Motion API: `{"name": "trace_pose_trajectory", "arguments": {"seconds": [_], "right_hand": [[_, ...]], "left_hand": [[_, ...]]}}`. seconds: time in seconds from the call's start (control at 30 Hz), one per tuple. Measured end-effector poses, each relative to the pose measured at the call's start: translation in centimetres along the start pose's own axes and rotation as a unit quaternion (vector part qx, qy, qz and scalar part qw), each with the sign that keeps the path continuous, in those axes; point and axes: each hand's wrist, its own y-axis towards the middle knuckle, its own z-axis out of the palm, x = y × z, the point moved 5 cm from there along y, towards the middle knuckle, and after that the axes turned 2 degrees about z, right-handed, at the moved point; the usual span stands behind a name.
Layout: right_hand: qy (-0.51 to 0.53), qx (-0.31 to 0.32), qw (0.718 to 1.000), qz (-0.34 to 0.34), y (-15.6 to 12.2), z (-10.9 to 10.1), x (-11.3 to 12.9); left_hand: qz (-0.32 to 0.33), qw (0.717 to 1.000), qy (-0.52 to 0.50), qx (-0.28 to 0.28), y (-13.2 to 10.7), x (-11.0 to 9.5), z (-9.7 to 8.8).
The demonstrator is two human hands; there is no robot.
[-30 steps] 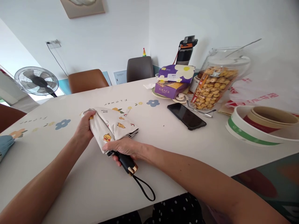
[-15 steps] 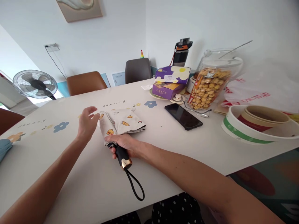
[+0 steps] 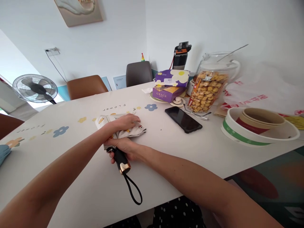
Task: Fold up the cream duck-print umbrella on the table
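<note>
A folded umbrella (image 3: 139, 130) lies on the table, its pale canopy printed with small orange and yellow cartoon figures. Its black handle has a gold-coloured end and a black wrist loop, which point toward me. My right hand (image 3: 123, 147) is closed around the base of the canopy and the top of the handle. Crossing above it, my left hand (image 3: 127, 122) lies over the loose canopy panels with its fingers stretched toward the right, lightly bent. The undersides of the left fingertips are hidden.
Right of the umbrella lie a black phone (image 3: 184, 119) and glasses (image 3: 198, 114). Farther back stand purple boxes (image 3: 166, 93), a bottle (image 3: 180, 58) and a snack-filled jug (image 3: 207, 90). Paper bowls (image 3: 247, 139) and a plastic bag (image 3: 256, 85) occupy the right side.
My left hand has moved right, from beside the canopy's left edge to on top of its panels. My right hand keeps its hold on the umbrella. The view has shifted slightly.
</note>
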Motion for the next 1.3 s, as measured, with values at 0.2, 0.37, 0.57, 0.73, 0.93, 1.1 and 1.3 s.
{"name": "trace_pose_trajectory", "arguments": {"seconds": [0.2, 0.37, 0.57, 0.73, 0.93, 1.1, 1.3], "right_hand": [[-0.001, -0.013, 1.000, 0.009, 0.1, -0.2, -0.2], [0.010, -0.012, 1.000, 0.015, 0.6, -0.5, -0.5], [0.018, -0.017, 0.999, 0.033, 1.3, -1.1, -0.9], [0.017, -0.010, 1.000, 0.016, 1.0, -1.1, -0.5], [0.037, 0.009, 0.999, 0.003, 0.0, -0.3, 0.2], [0.052, 0.011, 0.999, 0.005, -0.2, -0.3, 0.4], [0.051, 0.031, 0.998, -0.007, -0.2, -0.2, 0.6]], "left_hand": [[-0.049, 0.992, 0.083, -0.082, -0.4, -0.4, -0.6], [-0.029, 0.952, 0.036, -0.302, -2.9, -1.5, -4.0], [-0.109, 0.874, -0.080, -0.466, -10.1, -0.8, -8.3], [-0.235, 0.854, 0.006, -0.465, -17.1, 1.6, -7.3], [-0.335, 0.807, -0.186, -0.449, -20.6, 5.4, -1.9], [-0.312, 0.808, -0.213, -0.453, -20.3, 5.5, -0.9], [-0.321, 0.832, -0.161, -0.424, -20.6, 5.5, -0.9]]}}
